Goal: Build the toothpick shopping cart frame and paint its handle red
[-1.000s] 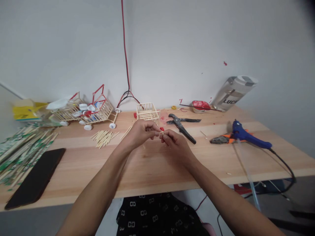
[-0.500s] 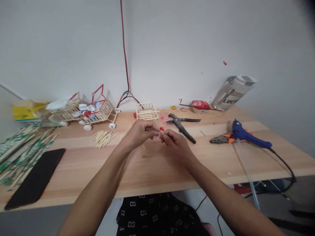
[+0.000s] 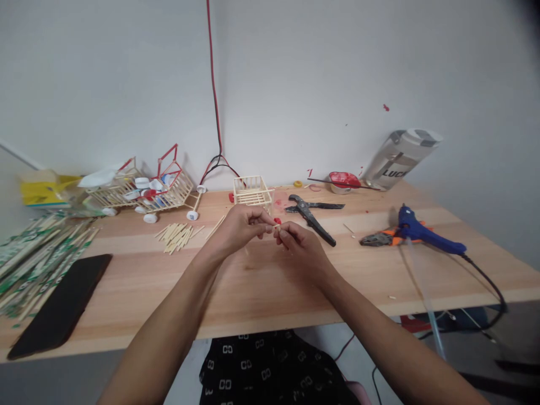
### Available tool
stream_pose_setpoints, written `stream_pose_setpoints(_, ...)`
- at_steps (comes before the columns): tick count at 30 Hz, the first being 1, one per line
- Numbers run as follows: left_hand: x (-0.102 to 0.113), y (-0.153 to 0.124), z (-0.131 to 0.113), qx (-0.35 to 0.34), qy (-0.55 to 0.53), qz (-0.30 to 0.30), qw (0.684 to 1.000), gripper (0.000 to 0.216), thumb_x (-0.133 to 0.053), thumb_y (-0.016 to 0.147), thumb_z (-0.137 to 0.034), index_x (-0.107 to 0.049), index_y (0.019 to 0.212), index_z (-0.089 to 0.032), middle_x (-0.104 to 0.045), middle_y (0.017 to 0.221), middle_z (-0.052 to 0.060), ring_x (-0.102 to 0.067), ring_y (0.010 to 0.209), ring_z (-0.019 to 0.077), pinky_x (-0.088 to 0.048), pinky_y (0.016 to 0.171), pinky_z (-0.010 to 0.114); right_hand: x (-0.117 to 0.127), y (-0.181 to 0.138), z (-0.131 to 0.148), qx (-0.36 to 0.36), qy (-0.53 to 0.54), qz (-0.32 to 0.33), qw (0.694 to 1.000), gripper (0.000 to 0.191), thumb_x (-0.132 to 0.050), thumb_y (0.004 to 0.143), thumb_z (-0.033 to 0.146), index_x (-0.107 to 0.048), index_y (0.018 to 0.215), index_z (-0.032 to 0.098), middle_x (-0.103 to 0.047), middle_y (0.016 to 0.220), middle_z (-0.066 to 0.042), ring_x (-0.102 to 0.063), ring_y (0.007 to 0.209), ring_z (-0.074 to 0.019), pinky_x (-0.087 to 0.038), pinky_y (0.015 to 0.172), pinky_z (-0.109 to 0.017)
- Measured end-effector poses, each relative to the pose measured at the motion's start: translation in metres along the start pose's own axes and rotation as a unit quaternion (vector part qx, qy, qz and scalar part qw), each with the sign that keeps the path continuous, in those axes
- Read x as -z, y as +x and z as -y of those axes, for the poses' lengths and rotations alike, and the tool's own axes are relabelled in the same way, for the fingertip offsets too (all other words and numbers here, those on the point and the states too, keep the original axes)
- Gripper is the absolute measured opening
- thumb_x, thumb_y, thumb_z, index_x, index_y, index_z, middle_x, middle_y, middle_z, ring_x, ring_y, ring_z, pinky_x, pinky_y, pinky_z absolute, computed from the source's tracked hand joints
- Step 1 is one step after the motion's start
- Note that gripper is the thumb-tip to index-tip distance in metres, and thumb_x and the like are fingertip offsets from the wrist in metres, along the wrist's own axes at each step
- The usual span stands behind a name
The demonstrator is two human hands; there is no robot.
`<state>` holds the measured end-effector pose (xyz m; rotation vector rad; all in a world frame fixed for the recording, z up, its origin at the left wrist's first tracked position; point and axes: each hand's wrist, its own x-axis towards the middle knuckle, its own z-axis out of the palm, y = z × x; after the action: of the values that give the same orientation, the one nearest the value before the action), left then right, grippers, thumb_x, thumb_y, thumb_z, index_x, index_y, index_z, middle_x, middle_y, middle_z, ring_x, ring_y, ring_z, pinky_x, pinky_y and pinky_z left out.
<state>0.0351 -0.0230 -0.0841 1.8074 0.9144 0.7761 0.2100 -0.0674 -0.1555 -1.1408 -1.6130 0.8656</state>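
My left hand (image 3: pixel 247 226) and my right hand (image 3: pixel 302 246) meet fingertip to fingertip above the middle of the table, both closed in a pinch. Between them shows a short bit of a small wooden stick (image 3: pixel 276 226); the fingers hide the rest. Just behind my hands stands a little basket frame (image 3: pixel 253 194) built of pale sticks, with a red cap (image 3: pixel 231 197) at its left side. Another red cap (image 3: pixel 277 220) sits right behind the fingertips. To the left lies a pile of short cut sticks (image 3: pixel 179 237).
Two stick-built carts (image 3: pixel 177 191) with white cap wheels stand at the back left. Wrapped chopsticks (image 3: pixel 37 259) and a black phone (image 3: pixel 63 304) lie left. Cutters (image 3: pixel 310 216), pliers (image 3: pixel 375 239), a blue glue gun (image 3: pixel 434 233) and a red-stained dish (image 3: pixel 343 183) are right.
Almost nothing differs. Both hands keep their pinch in the same place, and the objects on the table have not moved.
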Motion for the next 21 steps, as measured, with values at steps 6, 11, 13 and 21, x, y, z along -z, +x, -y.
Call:
stream_pose_setpoints(6,0.0011,0.0003,0.0018,-0.005,-0.001,0.003,1.0,0.006,-0.067,0.072,-0.009,-0.071,0.076,-0.01,-0.067,0.063,0.002,-0.055,0.054,0.0066,-0.043,0.052,0.017,0.0004,-0.0007,0.0029,0.004,0.005,0.002,1.0,0.019,-0.046,0.094,0.031,-0.059,0.084,0.02,-0.056,0.075,0.0,-0.05,0.068,-0.0123,-0.037,0.064,-0.025)
stream_pose_setpoints(11,0.0009,0.0006,0.0018,-0.01,-0.006,0.01,1.0,0.004,-0.068,0.072,-0.011,-0.071,0.075,-0.01,-0.068,0.065,0.003,-0.055,0.054,0.0066,-0.044,0.052,0.017,0.0002,-0.0007,0.0018,0.007,0.008,-0.001,1.0,0.02,-0.046,0.094,0.031,-0.058,0.084,0.02,-0.057,0.076,0.0,-0.051,0.069,-0.0127,-0.038,0.065,-0.025)
stream_pose_setpoints(13,0.0006,0.0004,0.0011,-0.009,-0.007,0.009,1.0,0.004,-0.068,0.072,-0.012,-0.07,0.075,-0.01,-0.067,0.065,0.003,-0.055,0.054,0.0068,-0.044,0.052,0.017,0.0001,-0.0005,0.0014,0.006,0.008,0.0,1.0,0.019,-0.046,0.094,0.031,-0.058,0.084,0.02,-0.057,0.075,0.0,-0.051,0.068,-0.0125,-0.038,0.064,-0.025)
stream_pose_setpoints(21,0.0002,0.0002,0.0019,-0.006,-0.011,0.002,1.0,0.004,-0.068,0.072,-0.012,-0.071,0.074,-0.01,-0.067,0.064,0.003,-0.055,0.054,0.0067,-0.043,0.052,0.017,0.0002,-0.0007,0.0016,0.009,0.007,-0.001,1.0,0.02,-0.045,0.094,0.032,-0.058,0.084,0.021,-0.057,0.076,0.0,-0.052,0.07,-0.0129,-0.039,0.065,-0.025)
